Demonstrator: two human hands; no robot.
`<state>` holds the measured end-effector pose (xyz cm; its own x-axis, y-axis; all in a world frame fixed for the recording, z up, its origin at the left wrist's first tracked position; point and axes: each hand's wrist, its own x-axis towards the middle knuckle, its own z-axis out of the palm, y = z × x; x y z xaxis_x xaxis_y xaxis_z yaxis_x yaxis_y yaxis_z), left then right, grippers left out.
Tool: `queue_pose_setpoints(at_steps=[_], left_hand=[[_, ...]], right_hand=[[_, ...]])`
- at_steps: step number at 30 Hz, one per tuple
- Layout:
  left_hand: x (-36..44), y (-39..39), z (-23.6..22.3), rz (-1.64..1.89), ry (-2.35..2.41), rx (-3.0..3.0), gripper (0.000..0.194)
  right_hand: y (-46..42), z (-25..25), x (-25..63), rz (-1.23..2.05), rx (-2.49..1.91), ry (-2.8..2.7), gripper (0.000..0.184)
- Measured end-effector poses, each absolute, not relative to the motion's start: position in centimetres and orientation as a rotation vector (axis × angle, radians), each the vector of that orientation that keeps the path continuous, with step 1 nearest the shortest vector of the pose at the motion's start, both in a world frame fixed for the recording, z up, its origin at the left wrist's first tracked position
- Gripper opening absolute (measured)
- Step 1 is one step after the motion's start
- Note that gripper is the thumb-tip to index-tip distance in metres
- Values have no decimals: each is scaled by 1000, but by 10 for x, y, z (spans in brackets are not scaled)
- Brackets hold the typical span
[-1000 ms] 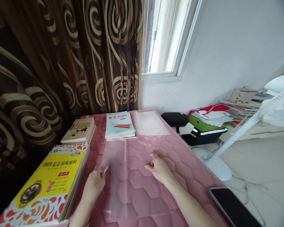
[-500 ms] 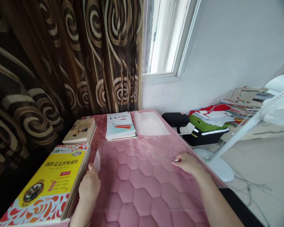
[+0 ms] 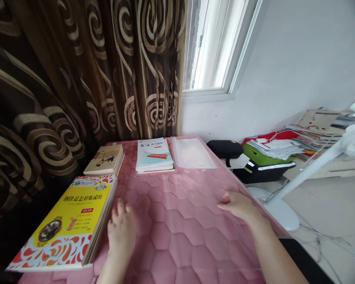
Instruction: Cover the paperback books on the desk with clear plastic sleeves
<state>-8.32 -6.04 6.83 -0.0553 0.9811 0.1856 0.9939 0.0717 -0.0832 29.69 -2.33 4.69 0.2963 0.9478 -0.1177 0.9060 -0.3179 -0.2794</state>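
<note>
A clear plastic sheet [image 3: 177,209] lies on the pink quilted tabletop between my hands, its outline faint. My left hand [image 3: 121,228], slightly blurred, rests over its left side, fingers stretched forward and holding nothing visible. At the right side, my right hand [image 3: 238,205] has its thumb and fingers pinched together at the sheet; the gripped edge itself is hard to see. Just left of my left hand is a pile of books with a yellow-covered book [image 3: 73,217] on top.
Behind the yellow book sits a smaller beige book stack [image 3: 105,159]. Pale blue booklets [image 3: 154,155] and a stack of clear sheets [image 3: 193,154] lie at the table's far end. A white fan [image 3: 307,173] stands right of the table, near a black box [image 3: 260,173].
My left hand has let go of the lifted left edge of the plastic sheet and its fingers have straightened. That edge no longer stands up. The view has shifted slightly.
</note>
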Motion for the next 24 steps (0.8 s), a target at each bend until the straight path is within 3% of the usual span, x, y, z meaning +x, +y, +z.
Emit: queue_pose_setpoints(at_steps=[3,8,11,17,24], left_hand=[[-48,-67,65,-196,-1867,-2490,53],[-17,-78,57,-214,-1506,-3035,58],[-17,-79,46,-172,-1574,-3071,62],[-20,-77,28,-121,-1641,-3051,67],[-34,-69,41,-45,-1796,-2954,58]], right_hand=[[-24,51,290,335,-2485,-1741,45],[-26,50,246,135,-2175,-1944,59],[-27,36,218,227,-2017,-2128,61],[-26,21,204,436,-2169,-2349,66],[-26,31,205,545,-2187,-2359,69]])
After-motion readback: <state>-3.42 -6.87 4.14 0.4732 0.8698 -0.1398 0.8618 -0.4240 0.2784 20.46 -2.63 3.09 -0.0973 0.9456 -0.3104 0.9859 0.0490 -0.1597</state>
